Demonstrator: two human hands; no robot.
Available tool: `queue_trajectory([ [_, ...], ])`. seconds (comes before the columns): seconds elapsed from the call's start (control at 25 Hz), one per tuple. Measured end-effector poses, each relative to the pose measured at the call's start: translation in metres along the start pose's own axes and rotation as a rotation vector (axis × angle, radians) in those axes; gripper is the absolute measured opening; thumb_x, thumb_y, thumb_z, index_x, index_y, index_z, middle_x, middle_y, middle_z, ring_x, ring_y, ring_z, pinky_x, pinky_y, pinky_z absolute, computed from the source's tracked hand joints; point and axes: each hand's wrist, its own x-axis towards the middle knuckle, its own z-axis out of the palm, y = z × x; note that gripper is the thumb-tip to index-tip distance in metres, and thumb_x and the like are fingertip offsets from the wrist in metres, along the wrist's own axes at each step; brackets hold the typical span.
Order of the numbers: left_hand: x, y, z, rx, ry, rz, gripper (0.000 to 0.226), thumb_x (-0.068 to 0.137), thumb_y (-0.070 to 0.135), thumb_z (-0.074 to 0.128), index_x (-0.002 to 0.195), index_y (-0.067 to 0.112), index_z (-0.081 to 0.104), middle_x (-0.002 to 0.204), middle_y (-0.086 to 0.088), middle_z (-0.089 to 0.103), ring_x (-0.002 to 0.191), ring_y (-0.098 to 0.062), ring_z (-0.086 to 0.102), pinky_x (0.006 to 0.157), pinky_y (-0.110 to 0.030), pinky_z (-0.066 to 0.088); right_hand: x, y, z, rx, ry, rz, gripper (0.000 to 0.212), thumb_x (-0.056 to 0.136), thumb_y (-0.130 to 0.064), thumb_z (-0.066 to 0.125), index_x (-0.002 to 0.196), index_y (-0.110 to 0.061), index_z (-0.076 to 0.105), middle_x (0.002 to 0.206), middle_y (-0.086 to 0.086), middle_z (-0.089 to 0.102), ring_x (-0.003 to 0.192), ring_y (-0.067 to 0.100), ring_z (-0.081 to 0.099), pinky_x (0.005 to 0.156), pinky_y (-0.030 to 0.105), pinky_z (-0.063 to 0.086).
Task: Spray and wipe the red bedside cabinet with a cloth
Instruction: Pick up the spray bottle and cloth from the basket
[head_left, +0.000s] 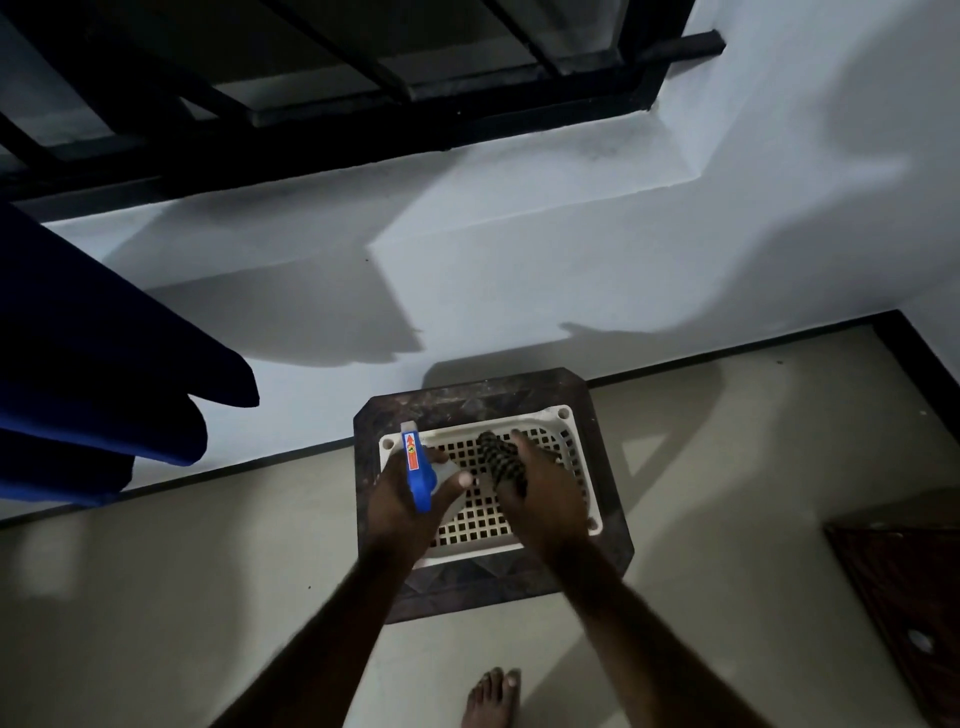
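1. The cabinet (467, 397) is standing on the floor (182, 571) against the white wall (571, 260); in this dim light its top is looking dark and brownish rather than clearly red; its corners are cut off at an angle.
2. A white plastic basket (535, 415) with a grid of square holes is sitting on the cabinet's top surface, covering most of it; a dark strip of the top is showing all round it.
3. The left hand (400, 512) is gripping a spray bottle (418, 467) with its fingers curled round the neck; the blue and white spray head is pointing away from the person, over the left part of the basket.
4. The right hand (545, 504) is holding a dark checked cloth (498, 457) bunched up in curled fingers; cloth and hand are hanging over the middle of the basket; whether the cloth is touching the basket is hard to tell.
5. The two hands are sitting close beside each other but apart.
6. A dark blue curtain (104, 364) is hanging at the left; a window with black bars (363, 78) is running along the top.
7. A bare foot (491, 696) is standing on the floor near the cabinet's front; a carved wooden panel (904, 597) is showing at the right edge.
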Motion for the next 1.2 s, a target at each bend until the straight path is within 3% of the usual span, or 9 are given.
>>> queue_trajectory([
  [0.08, 0.000, 0.002, 0.000, -0.039, 0.003, -0.019, 0.068, 0.063, 0.084, 0.069, 0.111, 0.036, 0.062, 0.099, 0.029, 0.067, 0.097, 0.007, 0.064, 0.082, -0.035, 0.060, -0.004, -0.001, -0.015, 0.446, 0.026, 0.245, 0.044, 0.090, -0.017, 0.062, 0.134, -0.025, 0.057, 0.104, -0.006, 0.072, 0.095, 0.013, 0.071, 0.078, 0.040, 0.064],
  [0.24, -0.004, 0.007, 0.001, -0.165, 0.019, -0.041, 0.053, 0.067, 0.074, 0.076, 0.102, 0.038, 0.063, 0.104, 0.019, 0.070, 0.102, -0.011, 0.067, 0.083, -0.049, 0.061, -0.017, 0.015, -0.033, 1.111, -0.074, 0.533, 0.048, 0.094, -0.017, 0.062, 0.139, -0.029, 0.055, 0.128, 0.006, 0.062, 0.117, 0.033, 0.061, 0.079, 0.056, 0.062],
  [0.36, -0.007, 0.015, 0.000, -0.223, 0.028, 0.002, 0.035, 0.076, 0.053, 0.082, 0.101, 0.035, 0.065, 0.106, 0.007, 0.073, 0.106, -0.018, 0.067, 0.092, -0.053, 0.056, -0.027, 0.029, -0.035, 1.249, -0.149, 0.668, 0.052, 0.091, -0.028, 0.072, 0.139, -0.033, 0.055, 0.133, 0.011, 0.058, 0.119, 0.041, 0.058, 0.076, 0.062, 0.060],
  [0.48, -0.010, 0.031, -0.002, -0.251, 0.027, -0.042, 0.045, 0.070, 0.067, 0.080, 0.099, 0.034, 0.069, 0.106, 0.007, 0.074, 0.106, -0.020, 0.068, 0.095, -0.057, 0.054, -0.036, 0.037, -0.036, 1.433, -0.261, 0.589, 0.068, 0.081, -0.034, 0.085, 0.141, -0.022, 0.055, 0.141, 0.021, 0.057, 0.126, 0.049, 0.056, 0.092, 0.068, 0.052],
  [0.6, -0.015, 0.056, -0.002, -0.247, 0.095, -0.059, 0.039, 0.066, 0.076, 0.078, 0.097, 0.057, 0.062, 0.086, 0.006, 0.073, 0.091, -0.026, 0.070, 0.086, -0.059, 0.057, -0.044, 0.033, -0.046, 1.549, -0.260, 0.556, 0.074, 0.077, -0.018, 0.088, 0.143, -0.017, 0.053, 0.139, 0.024, 0.059, 0.127, 0.048, 0.057, 0.098, 0.064, 0.050],
  [0.72, -0.028, 0.086, 0.004, -0.290, 0.129, -0.001, 0.032, 0.073, 0.060, 0.082, 0.090, 0.069, 0.056, 0.081, 0.005, 0.072, 0.084, -0.023, 0.071, 0.078, -0.055, 0.058, -0.057, 0.035, -0.061, 1.640, -0.235, 0.653, 0.077, 0.067, -0.006, 0.085, 0.139, -0.006, 0.056, 0.133, 0.027, 0.062, 0.125, 0.049, 0.058, 0.093, 0.059, 0.055],
  [0.88, -0.051, 0.118, 0.021, -0.222, 0.105, 0.083, 0.015, 0.081, 0.052, 0.080, 0.086, 0.047, 0.066, 0.076, 0.023, 0.070, 0.069, 0.007, 0.065, 0.057, -0.024, 0.045, -0.081, 0.047, -0.090, 1.840, -0.165, 0.635, 0.066, 0.076, -0.005, 0.062, 0.140, 0.003, 0.051, 0.134, 0.032, 0.059, 0.119, 0.051, 0.059, 0.091, 0.058, 0.055],
  [1.04, -0.073, 0.144, 0.051, -0.279, -0.056, 0.096, 0.031, 0.079, 0.045, 0.080, 0.076, 0.018, 0.066, 0.071, 0.001, 0.068, 0.061, -0.001, 0.061, 0.062, -0.016, 0.047, -0.113, 0.075, -0.120, 1.964, -0.067, 0.617, 0.060, 0.081, -0.011, 0.051, 0.139, 0.005, 0.052, 0.127, 0.029, 0.062, 0.108, 0.048, 0.064, 0.086, 0.056, 0.055],
  [1.2, -0.101, 0.165, 0.091, -0.171, -0.254, 0.033, 0.044, 0.069, 0.058, 0.077, 0.088, 0.018, 0.069, 0.078, 0.004, 0.070, 0.070, -0.004, 0.065, 0.065, -0.021, 0.053, -0.148, 0.100, -0.157, 2.010, 0.026, 0.429, 0.068, 0.081, -0.021, 0.074, 0.141, 0.001, 0.053, 0.133, 0.028, 0.058, 0.118, 0.048, 0.057, 0.086, 0.057, 0.054],
])
